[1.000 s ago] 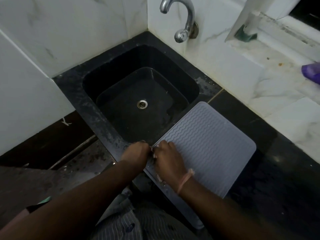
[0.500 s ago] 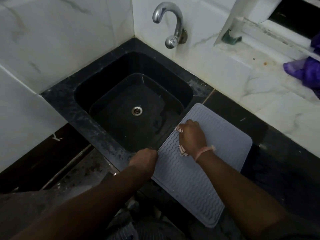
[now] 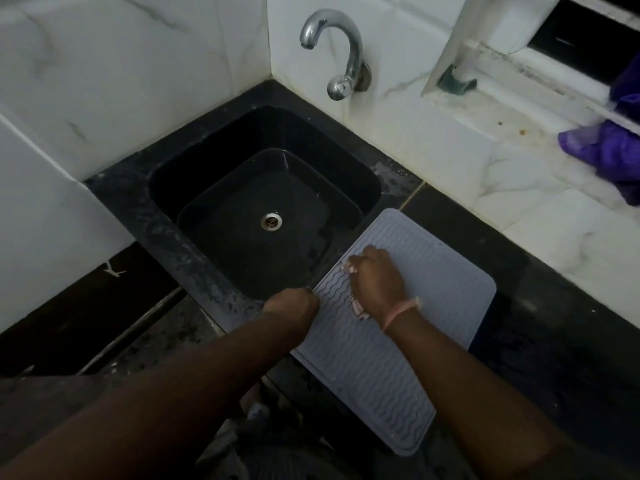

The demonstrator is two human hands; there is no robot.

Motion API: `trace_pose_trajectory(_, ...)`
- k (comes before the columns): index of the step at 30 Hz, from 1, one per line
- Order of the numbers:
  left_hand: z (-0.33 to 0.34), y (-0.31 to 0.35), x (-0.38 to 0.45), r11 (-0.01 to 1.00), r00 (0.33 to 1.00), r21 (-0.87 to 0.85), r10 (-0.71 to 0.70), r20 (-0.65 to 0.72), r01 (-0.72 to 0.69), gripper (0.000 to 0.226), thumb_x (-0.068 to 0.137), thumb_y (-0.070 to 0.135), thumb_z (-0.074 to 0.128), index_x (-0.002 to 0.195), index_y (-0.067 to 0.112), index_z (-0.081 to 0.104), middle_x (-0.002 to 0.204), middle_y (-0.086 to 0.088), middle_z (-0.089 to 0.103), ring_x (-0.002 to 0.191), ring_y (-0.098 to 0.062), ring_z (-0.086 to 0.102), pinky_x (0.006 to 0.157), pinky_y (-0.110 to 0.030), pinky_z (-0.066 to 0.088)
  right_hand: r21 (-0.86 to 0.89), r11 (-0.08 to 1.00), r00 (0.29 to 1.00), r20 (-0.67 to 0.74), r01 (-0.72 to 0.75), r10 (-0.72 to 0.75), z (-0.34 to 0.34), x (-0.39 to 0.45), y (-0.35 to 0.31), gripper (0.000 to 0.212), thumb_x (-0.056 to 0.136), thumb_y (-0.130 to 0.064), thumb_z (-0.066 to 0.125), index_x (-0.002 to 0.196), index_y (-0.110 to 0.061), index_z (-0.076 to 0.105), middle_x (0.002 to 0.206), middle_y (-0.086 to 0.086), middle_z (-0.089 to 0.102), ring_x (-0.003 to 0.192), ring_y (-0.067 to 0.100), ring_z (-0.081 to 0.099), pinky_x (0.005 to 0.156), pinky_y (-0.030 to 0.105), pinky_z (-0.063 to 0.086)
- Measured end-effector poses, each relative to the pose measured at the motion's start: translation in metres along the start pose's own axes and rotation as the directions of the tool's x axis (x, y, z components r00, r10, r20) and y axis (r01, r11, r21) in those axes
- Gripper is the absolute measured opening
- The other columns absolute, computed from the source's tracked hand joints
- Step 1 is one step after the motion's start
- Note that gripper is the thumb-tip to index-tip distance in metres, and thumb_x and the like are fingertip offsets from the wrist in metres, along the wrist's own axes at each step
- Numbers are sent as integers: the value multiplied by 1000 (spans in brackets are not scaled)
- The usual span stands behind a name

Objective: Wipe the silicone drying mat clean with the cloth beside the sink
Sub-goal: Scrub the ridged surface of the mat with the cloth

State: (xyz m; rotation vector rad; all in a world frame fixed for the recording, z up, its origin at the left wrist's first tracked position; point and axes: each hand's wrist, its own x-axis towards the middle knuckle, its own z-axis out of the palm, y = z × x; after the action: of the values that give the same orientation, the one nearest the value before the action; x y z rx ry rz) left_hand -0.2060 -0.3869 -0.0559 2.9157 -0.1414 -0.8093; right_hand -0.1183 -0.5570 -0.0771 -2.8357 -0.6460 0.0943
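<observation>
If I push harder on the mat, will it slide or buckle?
Probably slides: the left hand steadies the mat at its edge. Likely floppy, since it is thin and lies flat. The right hand presses the cloth down.

Grey silicone mat (image 3: 408, 327), wavy ribs, rounded corners, lies flat on black counter just right of sink. Cloth (image 3: 356, 308), pale w/ pinkish marks, prob. bunched, mostly hidden, on mat's left part.

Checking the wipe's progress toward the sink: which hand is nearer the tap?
Right. The right hand presses the cloth on the silicone drying mat, further up toward the tap; the left hand grips the mat's edge, closer to the person.
</observation>
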Motion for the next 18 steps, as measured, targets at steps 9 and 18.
trace_pose_trajectory(9,-14,7,21,996,996,-92,-6,-85,-2,29,105,18,49,131,12,58,127,-9,55,108,-27,64,86,-35,54,46,999,1000,4,14,-14,3,-18,-18,18,92,-21,61,106,-22,72,106,2,57,98,19,52,77,33,51)
trace_pose_trajectory(18,-13,16,24,999,998,-27,20,-66,-22,36,109,28,38,144,19,45,126,-11,60,103,-26,65,87,-41,56,32,998,998,-21,60,-60,0,14,18,23,95,-20,58,115,-20,71,111,2,59,104,21,52,82,33,52)
